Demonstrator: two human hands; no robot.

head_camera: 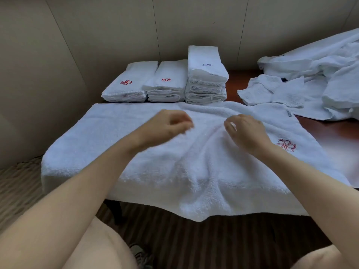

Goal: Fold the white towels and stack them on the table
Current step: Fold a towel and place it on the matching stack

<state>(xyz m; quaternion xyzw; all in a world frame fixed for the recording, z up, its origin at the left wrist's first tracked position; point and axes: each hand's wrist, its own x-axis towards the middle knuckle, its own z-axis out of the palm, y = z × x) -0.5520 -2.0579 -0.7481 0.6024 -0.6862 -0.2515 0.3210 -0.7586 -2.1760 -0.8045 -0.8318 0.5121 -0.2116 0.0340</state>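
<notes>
While the big towel lies spread in front of me, this is how things stand:

Spread towel (108, 136): white, thick terry, lying flat across the near part of the worktop (330, 127); its near edge hangs over the front, and soft wrinkles gather in the middle between my hands. A red embroidered emblem (287, 145) sits toward its right end, and a small label (288, 113) shows near its far right corner.

Left hand (171, 125): above the towel's middle, blurred; my fingers (185, 123) are curled in, but I cannot tell whether they pinch any cloth.

Right hand (246, 131): just beside the left, resting on the towel at the head of the wrinkles; fingers bent down toward the fabric, grasp unclear to me.

Left stack (128, 86): folded white towels at the far edge by the wall, red emblem on top.

Middle stack (167, 82): folded, touching the left one, also with a red emblem.

Tall stack (206, 74): the highest, just beside the middle stack, a blue mark on its top towel.

Unfolded heap (320, 78): crumpled white towels piled at the far right of the dark reddish worktop.

Floor (19, 191): striped carpet beneath.
</notes>
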